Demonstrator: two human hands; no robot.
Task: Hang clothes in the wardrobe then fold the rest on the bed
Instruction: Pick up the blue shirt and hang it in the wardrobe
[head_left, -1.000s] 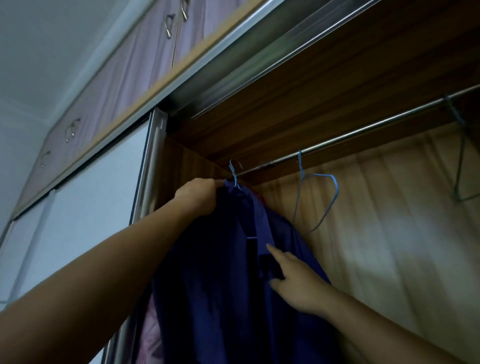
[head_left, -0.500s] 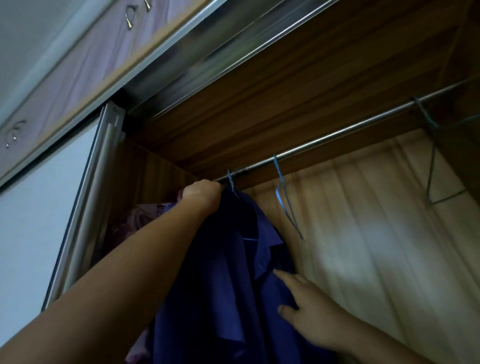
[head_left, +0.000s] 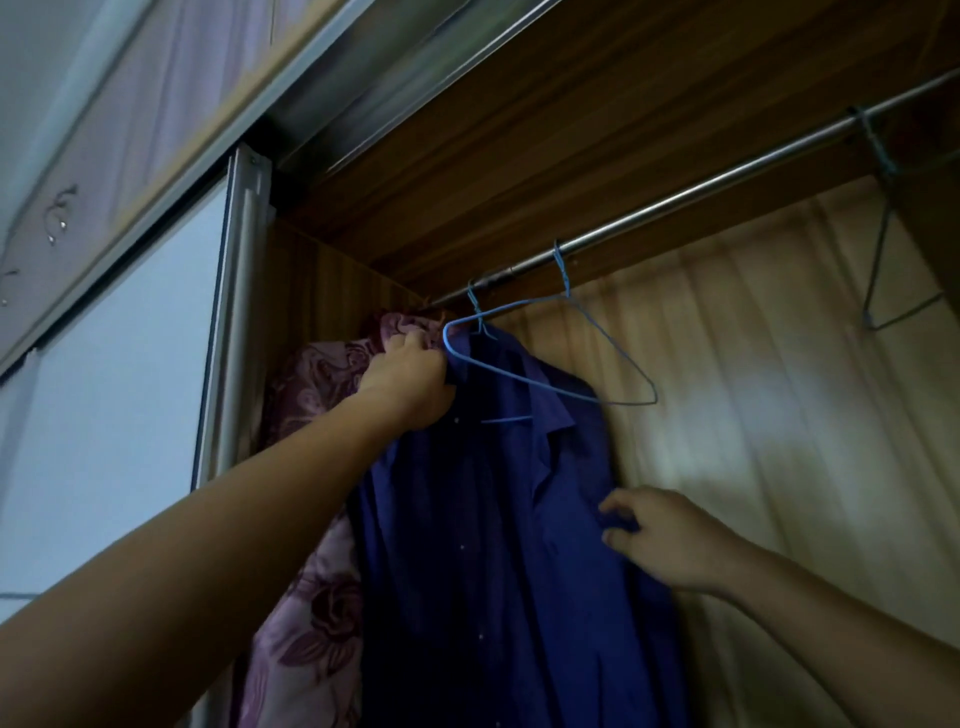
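Our left hand (head_left: 410, 382) grips the blue shirt (head_left: 493, 545) at its shoulder, where it hangs at the rail's (head_left: 675, 200) left end, beside a floral garment (head_left: 311, 597). Our right hand (head_left: 670, 540), fingers loosely curled, touches the shirt's front, perhaps pinching cloth; we cannot tell.

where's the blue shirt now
Head view, left of centre: the blue shirt hangs from the rail, between a purple floral garment and an empty blue hanger.
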